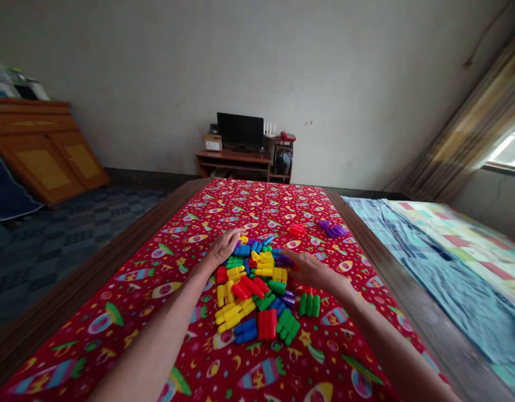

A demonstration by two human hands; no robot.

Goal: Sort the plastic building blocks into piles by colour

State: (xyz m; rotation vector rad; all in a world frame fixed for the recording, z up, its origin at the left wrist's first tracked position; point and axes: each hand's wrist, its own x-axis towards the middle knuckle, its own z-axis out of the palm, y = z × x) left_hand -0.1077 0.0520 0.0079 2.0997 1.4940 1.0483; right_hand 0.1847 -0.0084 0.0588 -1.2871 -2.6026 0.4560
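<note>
A heap of plastic toy building blocks in red (pixel 267 325), yellow (pixel 234 314), green (pixel 289 327), blue (pixel 246 330) and purple (pixel 288 298) lies on a red patterned cloth (pixel 152 335). My left hand (pixel 227 245) rests at the heap's far left edge, fingers stretched over the blocks there and no block visibly gripped. On the opposite side, my right hand (pixel 309 268) reaches in from the right with its fingers extended beside blue and purple blocks; its fingertips are partly hidden among them. A green block (pixel 309 305) sits just outside the heap, below my right hand.
Farther right on the cloth lie purple blocks (pixel 333 229) and a red block (pixel 297 229). Dark wooden edges (pixel 353 234) border the cloth. A bed with a blue sheet (pixel 424 279) is at the right. A desk (pixel 234 158) with a monitor (pixel 240 129) stands against the wall.
</note>
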